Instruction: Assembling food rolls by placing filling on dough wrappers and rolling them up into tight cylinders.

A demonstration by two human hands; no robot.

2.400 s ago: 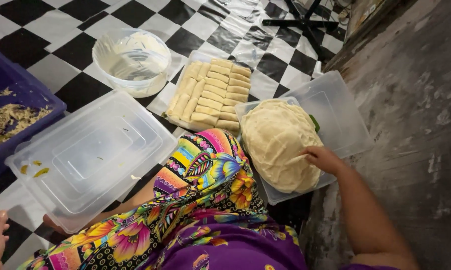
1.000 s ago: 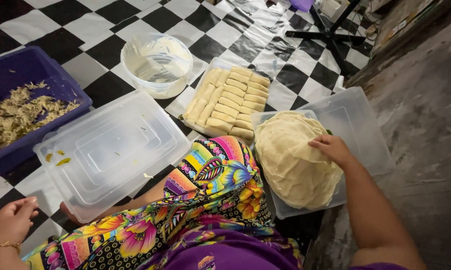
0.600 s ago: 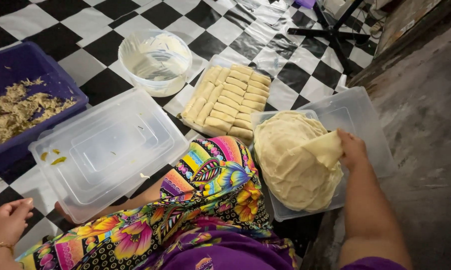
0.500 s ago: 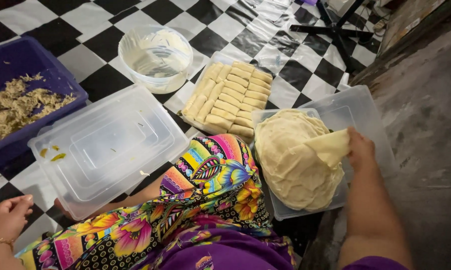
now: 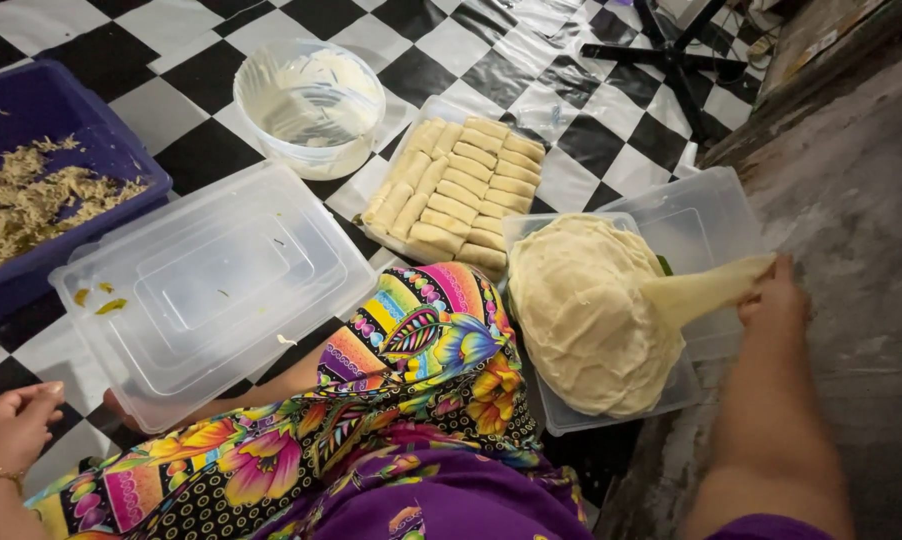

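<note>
Partway: right hand [image 5: 776,300] fingers pinch one wrapper [image 5: 706,288] off the stack [image 5: 591,315]; rolls [image 5: 461,195] tray filled; left hand [image 5: 11,425] loosely curled, empty.

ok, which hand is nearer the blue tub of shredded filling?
Left. The left hand rests at the lower left, just below the blue tub; the right hand is far across, peeling a wrapper.

Right hand [image 5: 779,300] has open room over the grey concrete [image 5: 861,220] to its right, but the pile of thin wrappers [image 5: 586,310] sits just left. The raised knee in bright cloth [image 5: 421,350] blocks the middle; left hand [image 5: 11,425] is hemmed by the clear lid [image 5: 211,290] and blue tub [image 5: 31,110]
</note>
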